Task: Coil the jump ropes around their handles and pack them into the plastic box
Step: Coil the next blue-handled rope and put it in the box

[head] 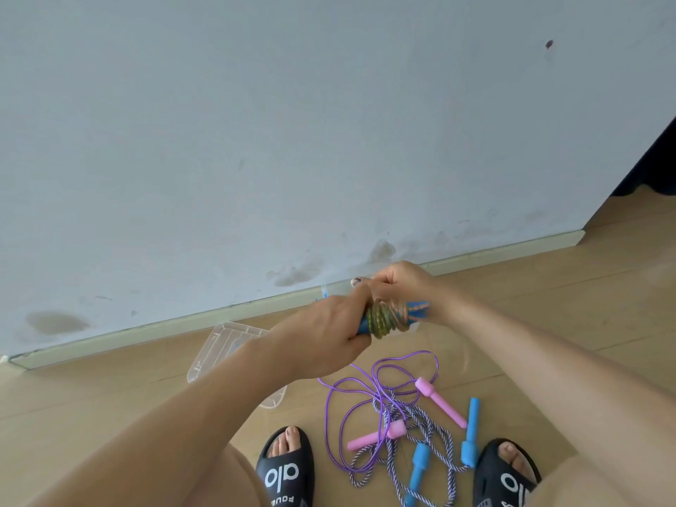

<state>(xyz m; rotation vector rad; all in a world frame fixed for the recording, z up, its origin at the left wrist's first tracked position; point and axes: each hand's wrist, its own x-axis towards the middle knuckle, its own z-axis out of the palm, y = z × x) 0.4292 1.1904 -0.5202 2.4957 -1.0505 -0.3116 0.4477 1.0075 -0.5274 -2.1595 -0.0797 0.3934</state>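
Left hand [329,323] gripped blue handles [417,312], coiled rope [387,318] just past fingertips; right hand [398,281] pinched loose end. Best kept wraps tight. Box [219,345] sat below.

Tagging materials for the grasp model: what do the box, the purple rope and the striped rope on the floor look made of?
Box: clear rigid plastic, glossy; the floor shows through it and moulded ribs are visible.
Purple rope: smooth thin cord with a slight sheen, probably PVC-coated; holds springy open loops.
Striped rope: twisted blue-and-white strands, matte, likely cotton or synthetic fibre; lies limp.
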